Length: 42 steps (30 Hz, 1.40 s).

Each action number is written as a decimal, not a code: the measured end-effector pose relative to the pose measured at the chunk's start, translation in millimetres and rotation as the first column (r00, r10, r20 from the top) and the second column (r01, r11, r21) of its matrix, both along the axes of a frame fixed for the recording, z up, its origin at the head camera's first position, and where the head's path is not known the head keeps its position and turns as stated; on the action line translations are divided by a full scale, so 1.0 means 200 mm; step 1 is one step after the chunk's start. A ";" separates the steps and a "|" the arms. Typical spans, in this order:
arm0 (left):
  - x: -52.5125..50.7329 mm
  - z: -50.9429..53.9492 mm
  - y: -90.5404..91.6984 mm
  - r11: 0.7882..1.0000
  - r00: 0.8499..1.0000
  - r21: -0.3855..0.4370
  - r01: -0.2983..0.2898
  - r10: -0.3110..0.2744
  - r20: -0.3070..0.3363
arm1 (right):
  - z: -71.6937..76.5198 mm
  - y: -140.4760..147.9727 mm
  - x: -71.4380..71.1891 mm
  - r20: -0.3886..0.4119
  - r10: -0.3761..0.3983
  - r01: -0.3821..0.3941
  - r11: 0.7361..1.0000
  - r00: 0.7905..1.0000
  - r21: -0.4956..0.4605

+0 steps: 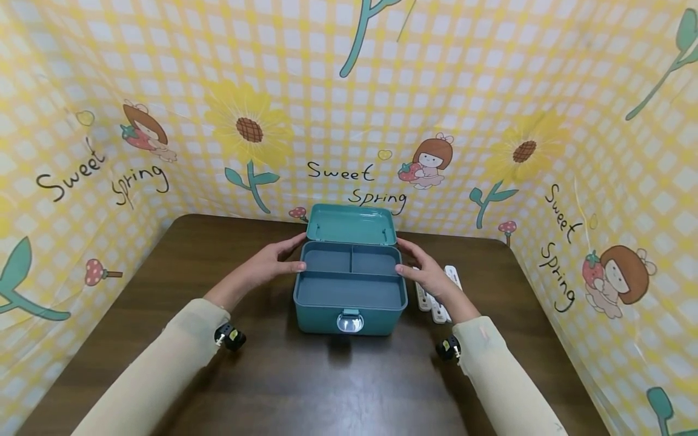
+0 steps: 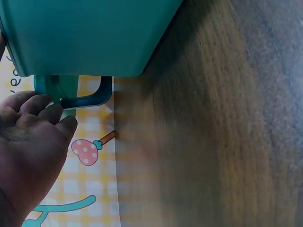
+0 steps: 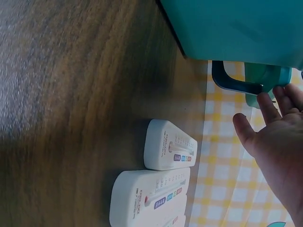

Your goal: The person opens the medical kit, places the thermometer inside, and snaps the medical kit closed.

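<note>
A teal storage box [image 1: 345, 321] stands on the table with its lid [image 1: 351, 223] tipped back. A grey-blue tray with three compartments [image 1: 349, 289] sits inside it, with nothing in them. My left hand [image 1: 267, 263] is at the box's left side, thumb at the tray rim and fingers stretched toward the lid hinge. My right hand [image 1: 431, 272] mirrors it on the right. In the wrist views, the fingers of the left hand [image 2: 35, 137] and right hand [image 3: 279, 127] reach beside the dark teal handle [image 2: 90, 99], loosely extended. The thumbs are mostly hidden there.
Several white thermometers [image 3: 170, 146] with printed scales lie right of the box, partly under my right forearm in the head view. A clear latch [image 1: 349, 322] is on the box's front. Yellow checked cloth [image 1: 349, 121] walls in the brown table [image 1: 262, 375] at the back and sides.
</note>
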<state>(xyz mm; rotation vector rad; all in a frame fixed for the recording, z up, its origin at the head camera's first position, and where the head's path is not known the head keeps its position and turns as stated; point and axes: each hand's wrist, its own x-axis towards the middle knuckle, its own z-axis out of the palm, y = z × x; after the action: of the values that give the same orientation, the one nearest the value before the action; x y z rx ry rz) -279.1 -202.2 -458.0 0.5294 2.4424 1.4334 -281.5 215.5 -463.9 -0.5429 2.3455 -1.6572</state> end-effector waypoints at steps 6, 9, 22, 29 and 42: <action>0.00 -0.01 0.00 1.000 1.000 0.009 -0.007 0.007 0.000 | 0.00 0.00 0.00 0.019 -0.008 0.008 1.000 1.000 -0.005; 0.00 -0.01 0.01 1.000 1.000 0.019 -0.007 0.007 -0.004 | 0.00 0.00 0.00 0.014 -0.010 0.010 1.000 1.000 -0.003; 0.03 -0.03 0.02 0.979 0.999 0.203 -0.006 -0.004 0.049 | 0.03 -0.02 0.01 0.013 -0.040 0.039 0.998 0.999 0.055; 0.06 -0.04 0.04 0.983 1.000 0.182 -0.026 0.024 0.011 | 0.01 0.00 0.03 -0.041 -0.068 0.072 0.993 0.997 0.098; 0.13 -0.01 0.07 0.973 0.992 0.202 -0.113 0.123 -0.036 | 0.04 -0.01 0.09 -0.166 -0.113 0.133 0.984 0.980 0.117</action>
<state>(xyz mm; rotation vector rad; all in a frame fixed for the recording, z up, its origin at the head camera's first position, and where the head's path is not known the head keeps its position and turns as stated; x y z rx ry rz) -253.2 -188.2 -460.2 0.4716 2.4178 1.7462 -264.3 213.9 -456.0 -0.5329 2.6281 -1.5519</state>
